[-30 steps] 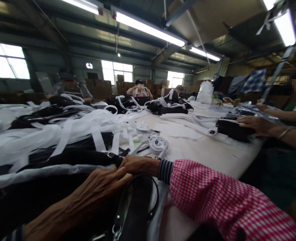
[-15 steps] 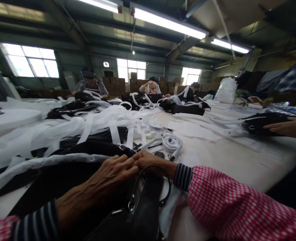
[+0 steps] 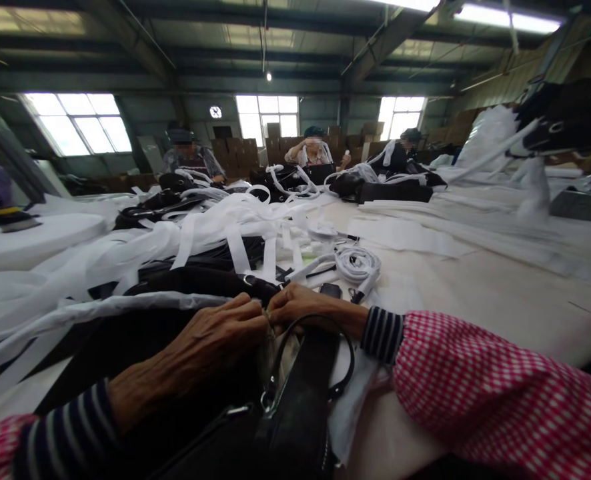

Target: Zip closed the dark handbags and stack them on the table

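Note:
Both hands meet at the opening of a black handbag (image 3: 300, 407) lying in front of me. My left hand (image 3: 220, 327) has its fingers curled and closed at the bag's edge; beige lining cloth (image 3: 281, 360) shows just below the fingertips. My right hand (image 3: 308, 307) pinches at the same spot, its fingertips touching or nearly touching the left ones. What exactly lies between the fingers is hidden. A thin black handle loop (image 3: 343, 383) arches up beside my right wrist. Behind my left hand runs a white-wrapped strap (image 3: 125, 305).
A coil of white-wrapped cord (image 3: 358, 265) lies beyond my right hand. White strips (image 3: 190, 230) heap on the left beside a large white roll (image 3: 40, 233). Black bags (image 3: 395, 190) stand across the table, with co-workers (image 3: 315, 150) behind. At right, another black bag (image 3: 570, 123) is raised.
The view has shifted, so most things sit further right. Beige lining now shows beneath my fingers. At the far right, the co-worker's black bag has been lifted off the table.

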The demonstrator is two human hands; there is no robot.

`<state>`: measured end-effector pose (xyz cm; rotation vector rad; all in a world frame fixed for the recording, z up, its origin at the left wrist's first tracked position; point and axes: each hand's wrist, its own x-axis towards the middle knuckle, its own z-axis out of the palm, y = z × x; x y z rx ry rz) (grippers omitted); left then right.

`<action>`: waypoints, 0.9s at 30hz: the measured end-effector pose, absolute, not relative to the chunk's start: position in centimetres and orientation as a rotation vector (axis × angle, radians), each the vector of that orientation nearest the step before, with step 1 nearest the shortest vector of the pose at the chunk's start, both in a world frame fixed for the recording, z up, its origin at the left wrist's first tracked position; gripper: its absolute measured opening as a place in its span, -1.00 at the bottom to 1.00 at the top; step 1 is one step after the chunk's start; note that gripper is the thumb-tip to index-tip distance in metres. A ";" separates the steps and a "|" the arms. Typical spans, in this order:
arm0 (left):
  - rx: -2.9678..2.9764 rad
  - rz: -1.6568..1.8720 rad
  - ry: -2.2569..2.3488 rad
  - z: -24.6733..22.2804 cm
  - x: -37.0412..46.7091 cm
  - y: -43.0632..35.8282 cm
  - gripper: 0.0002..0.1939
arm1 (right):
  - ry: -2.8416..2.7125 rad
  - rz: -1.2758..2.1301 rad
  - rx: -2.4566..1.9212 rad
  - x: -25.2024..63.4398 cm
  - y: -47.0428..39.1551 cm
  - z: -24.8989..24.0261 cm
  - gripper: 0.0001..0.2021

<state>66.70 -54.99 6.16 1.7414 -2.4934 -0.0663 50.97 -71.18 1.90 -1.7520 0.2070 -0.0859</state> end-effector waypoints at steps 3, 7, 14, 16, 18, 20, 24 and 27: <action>1.702 -0.165 -2.509 5.8 66.3 -54.9 -0.74 | 0.299 -0.131 -1.805 51.3 -70.9 2.0 -0.87; 1.750 -0.207 -2.435 5.3 65.7 -54.7 -0.75 | 0.613 -0.221 -2.083 52.8 -70.0 2.0 -0.87; 1.797 -0.141 -2.438 5.6 65.4 -54.2 -0.71 | 0.655 -0.319 -2.316 52.8 -69.6 2.0 -0.92; 1.808 -0.200 -2.354 5.7 65.5 -54.0 -0.71 | 0.436 -0.286 -2.222 52.2 -70.1 1.9 -0.92; 1.822 -0.227 -2.269 5.7 65.6 -53.9 -0.72 | 0.143 -0.219 -2.165 51.6 -70.8 1.8 -0.89; 1.849 -0.215 -2.237 5.6 65.7 -53.9 -0.72 | -0.054 -0.144 -2.177 51.1 -71.3 1.9 -0.83; 1.888 -0.266 -2.220 5.7 66.1 -54.5 -0.68 | -0.126 -0.048 -2.266 50.0 -71.0 2.9 -0.71; 1.950 -0.286 -2.210 5.9 66.2 -55.0 -0.67 | 0.035 -0.204 -2.344 48.3 -69.6 3.6 -0.76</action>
